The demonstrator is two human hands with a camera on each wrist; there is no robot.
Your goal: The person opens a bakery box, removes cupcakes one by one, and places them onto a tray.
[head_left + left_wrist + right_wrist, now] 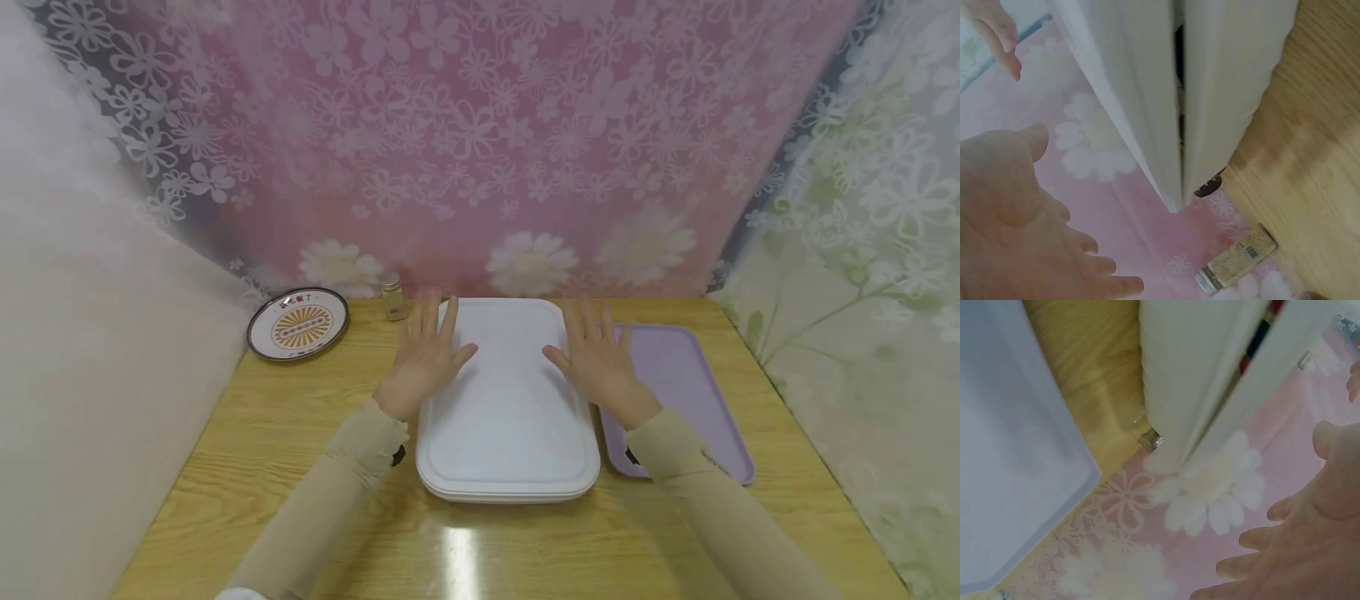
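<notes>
A white lidded box (510, 400) sits in the middle of the table, its lid on top. In the wrist views a narrow gap shows between the lid (1116, 75) and the body (1229, 75), with dark and red-blue things partly visible inside. My left hand (423, 362) is spread over the box's left edge, fingers straight and apart. Over the right edge, my right hand (603, 362) is spread likewise, overlapping the purple tray in the head view. Both wrist views show the palms beside the box, above its lid, holding nothing.
A small jar with a metal cap (393, 297) stands at the back, left of the box. Farther left, a patterned plate (298, 325) leans near the wall. The purple tray (675, 367) lies along the box's right side. Flowered cloth (480, 150) hangs behind the table.
</notes>
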